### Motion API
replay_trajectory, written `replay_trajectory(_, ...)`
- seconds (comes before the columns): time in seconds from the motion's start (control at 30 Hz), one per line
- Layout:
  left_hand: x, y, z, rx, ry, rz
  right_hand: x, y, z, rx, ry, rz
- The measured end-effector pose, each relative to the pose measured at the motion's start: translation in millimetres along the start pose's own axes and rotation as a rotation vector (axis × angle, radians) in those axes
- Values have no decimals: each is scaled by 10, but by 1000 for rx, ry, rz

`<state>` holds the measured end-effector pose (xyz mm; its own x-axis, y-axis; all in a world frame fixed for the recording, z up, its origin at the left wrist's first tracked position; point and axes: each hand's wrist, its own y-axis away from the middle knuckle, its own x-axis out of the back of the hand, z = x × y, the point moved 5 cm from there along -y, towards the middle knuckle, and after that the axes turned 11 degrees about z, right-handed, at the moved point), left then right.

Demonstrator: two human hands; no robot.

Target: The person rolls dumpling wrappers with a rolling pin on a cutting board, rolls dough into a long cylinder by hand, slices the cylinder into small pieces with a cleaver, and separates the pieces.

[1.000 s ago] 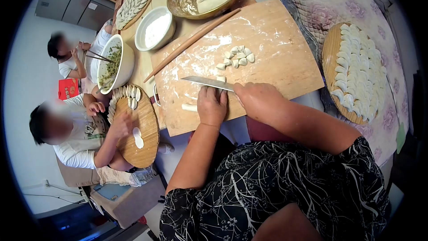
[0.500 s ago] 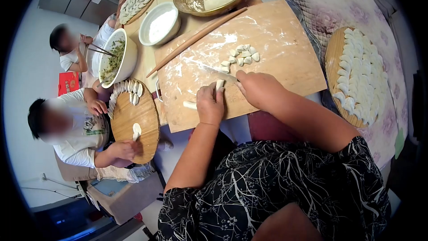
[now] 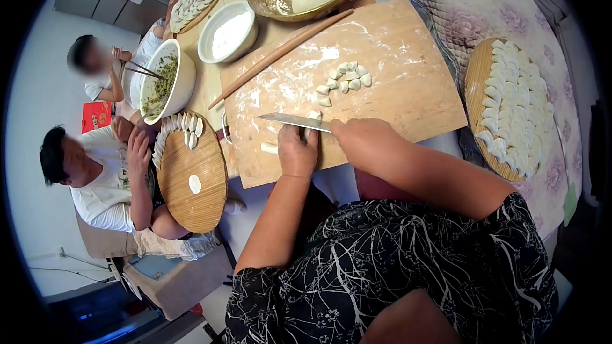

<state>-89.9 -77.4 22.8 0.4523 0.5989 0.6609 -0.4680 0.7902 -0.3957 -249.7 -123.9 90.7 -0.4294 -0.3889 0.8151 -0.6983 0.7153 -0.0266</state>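
Note:
My right hand is closed round the handle of a kitchen knife, whose blade points left across the dough. Under the blade my left hand grips a strip of dough, its end showing past the fingers. A short dough piece lies just left of that hand. Several small cut dough pieces sit in a cluster beyond the knife on the floury wooden board.
A rolling pin lies along the board's far left edge. Behind are a flour bowl, a brass basin and a filling bowl. A co-worker sits left by a round mat; dumplings are at right.
The knife has swung from beside the cut pieces to over the dough strip at my left hand. The co-worker's hands have lifted from the mat, leaving one round wrapper there.

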Motion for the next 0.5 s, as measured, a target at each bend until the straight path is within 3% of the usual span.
replay_trajectory(0.17,124,35,95,-212,-169,8,-77,-233,-71,-12,50,-53)
replay_trajectory(0.27,174,57,127,-203,-166,-34,-125,-344,12,-61,82,-102)
replay_trajectory(0.37,158,80,51,-206,-129,36,-88,-313,184,-152,-6,-78)
replay_trajectory(0.5,114,72,57,-212,-123,61,-15,-62,109,-24,1,104)
